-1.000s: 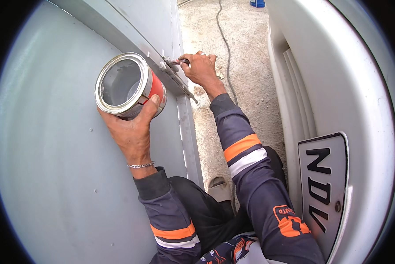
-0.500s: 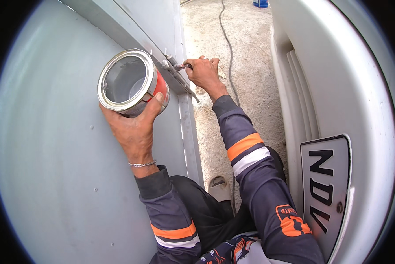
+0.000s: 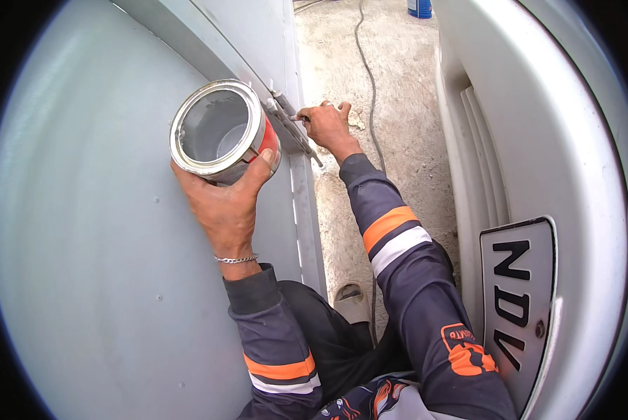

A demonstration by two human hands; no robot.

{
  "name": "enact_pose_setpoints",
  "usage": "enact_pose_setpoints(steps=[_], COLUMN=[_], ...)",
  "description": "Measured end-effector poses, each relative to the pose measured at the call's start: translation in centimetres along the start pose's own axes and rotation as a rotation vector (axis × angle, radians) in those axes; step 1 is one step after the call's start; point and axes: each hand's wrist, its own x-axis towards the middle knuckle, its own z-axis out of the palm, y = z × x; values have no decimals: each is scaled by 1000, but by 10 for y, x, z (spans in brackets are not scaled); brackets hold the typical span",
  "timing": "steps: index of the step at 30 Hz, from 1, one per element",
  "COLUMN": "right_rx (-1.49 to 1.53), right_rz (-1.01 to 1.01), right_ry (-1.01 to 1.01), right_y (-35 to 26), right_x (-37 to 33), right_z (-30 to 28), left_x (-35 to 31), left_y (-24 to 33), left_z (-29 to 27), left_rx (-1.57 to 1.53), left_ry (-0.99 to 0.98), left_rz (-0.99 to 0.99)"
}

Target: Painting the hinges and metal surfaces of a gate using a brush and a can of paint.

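Observation:
My left hand [image 3: 223, 210] is wrapped around an open metal paint can [image 3: 270, 143] with a red patch on its side. The can is tilted toward me, and grey paint coats its inner wall and bottom. My right hand [image 3: 328, 127] pinches a small, thin brush [image 3: 301, 118], mostly hidden by the fingers. Its tip meets the edge of a grey metal door, at the bolt-like latch or hinge bar [image 3: 291, 124] there.
A broad grey metal panel [image 3: 111, 231] fills the left. On the right stands a white vehicle [image 3: 580, 140] with a plate [image 3: 492, 280]. Between them, a dark cable [image 3: 374, 119] crosses the rough concrete floor [image 3: 405, 105]. A blue can [image 3: 420, 8] stands far off.
The paint can and my left hand have shifted slightly right. My right hand is slightly lower in view, still at the metal bar; the whole view has shifted a little too.

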Motion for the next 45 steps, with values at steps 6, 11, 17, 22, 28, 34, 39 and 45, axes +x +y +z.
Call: enact_pose_setpoints(steps=[6, 11, 17, 22, 28, 34, 39, 45], right_rx=[-29, -26, -179, -1, 80, 191, 275, 455], right_rz=[-146, -66, -92, -169, -115, 179, 323, 514], right_ry=[136, 25, -131, 142, 310, 336, 357, 292], right_y=[-26, -26, -24, -34, -32, -17, -24, -32], right_x=[26, 12, 28, 27, -3, -36, -64, -82], right_z=[-45, -70, -52, -71, -93, -97, -112, -147], left_x=[0, -1, -4, -2, -13, -35, -51, -64], left_y=[-2, 5, 0, -5, -21, -48, -60, -45], left_z=[-3, -2, 2, -2, 8, 32, 50, 53], left_rx=[19, -12, 4, 29, 107, 73, 36, 1], left_ry=[3, -10, -5, -9, 0, -82, -140, -217], left_rz=[-23, -16, 9, -21, -36, -135, -229, -329])
